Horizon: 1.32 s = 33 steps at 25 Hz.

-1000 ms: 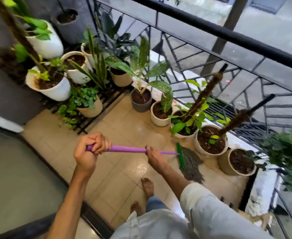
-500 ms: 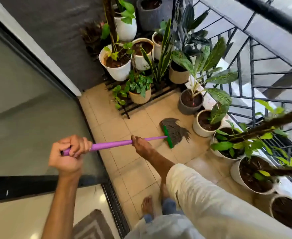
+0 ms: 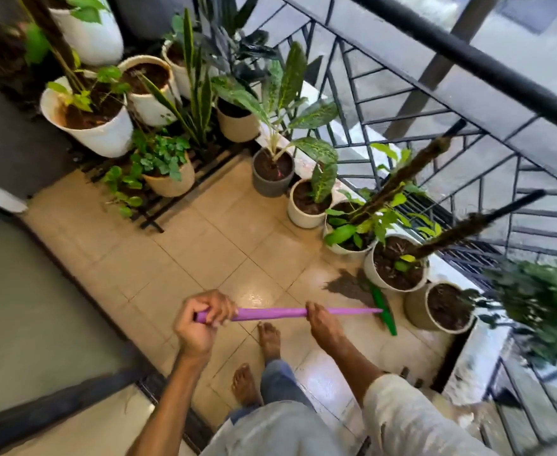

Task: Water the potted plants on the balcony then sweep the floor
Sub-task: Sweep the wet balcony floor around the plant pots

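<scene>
Place: a home balcony, narrow and high above a street
Floor: beige floor tiles (image 3: 224, 245); bare feet stand on them
Edge: black metal railing (image 3: 461, 57)
Greenery: potted plants (image 3: 274, 166) crowd the railing side and the far corner
Indoors: glass door (image 3: 23, 291) on the left

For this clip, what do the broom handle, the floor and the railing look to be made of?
Broom handle: likely plastic or a plastic sleeve, matte purple, uniform colour, tapering toward the green head.
Floor: glazed ceramic tile by the look, beige squares with grout lines and glossy reflections.
Railing: probably painted metal, black, with thin straight bars under a rounded top rail.
</scene>
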Each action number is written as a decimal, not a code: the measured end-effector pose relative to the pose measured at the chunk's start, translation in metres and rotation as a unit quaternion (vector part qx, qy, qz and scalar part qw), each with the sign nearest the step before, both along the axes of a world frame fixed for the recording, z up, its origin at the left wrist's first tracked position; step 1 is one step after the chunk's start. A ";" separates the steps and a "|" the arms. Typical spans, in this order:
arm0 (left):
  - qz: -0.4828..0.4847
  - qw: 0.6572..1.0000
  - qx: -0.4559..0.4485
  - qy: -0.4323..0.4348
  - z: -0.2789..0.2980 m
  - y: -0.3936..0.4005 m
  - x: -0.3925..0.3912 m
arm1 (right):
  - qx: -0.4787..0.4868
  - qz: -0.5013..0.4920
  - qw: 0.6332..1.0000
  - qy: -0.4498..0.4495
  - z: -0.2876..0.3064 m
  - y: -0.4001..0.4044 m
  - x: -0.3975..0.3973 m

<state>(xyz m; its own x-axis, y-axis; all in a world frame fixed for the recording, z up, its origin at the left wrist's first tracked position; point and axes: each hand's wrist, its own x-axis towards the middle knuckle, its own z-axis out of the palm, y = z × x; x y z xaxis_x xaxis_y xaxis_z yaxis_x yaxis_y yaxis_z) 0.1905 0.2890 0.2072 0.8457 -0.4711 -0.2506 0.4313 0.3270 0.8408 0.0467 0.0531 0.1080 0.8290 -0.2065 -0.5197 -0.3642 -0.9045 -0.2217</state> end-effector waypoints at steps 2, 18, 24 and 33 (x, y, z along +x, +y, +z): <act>-0.046 0.998 -0.006 0.044 -0.019 -0.035 -0.024 | -0.005 -0.036 0.999 0.033 -0.007 -0.023 -0.043; 0.081 0.994 -0.013 -0.071 0.048 0.084 0.154 | 0.057 0.057 0.997 0.004 0.012 0.071 0.217; 0.192 0.969 0.034 -0.152 0.073 0.226 0.227 | 0.114 0.135 0.983 -0.050 0.024 0.215 0.402; 0.217 0.940 -0.262 0.006 0.048 0.284 0.278 | 0.169 0.081 0.982 -0.016 0.022 0.252 0.436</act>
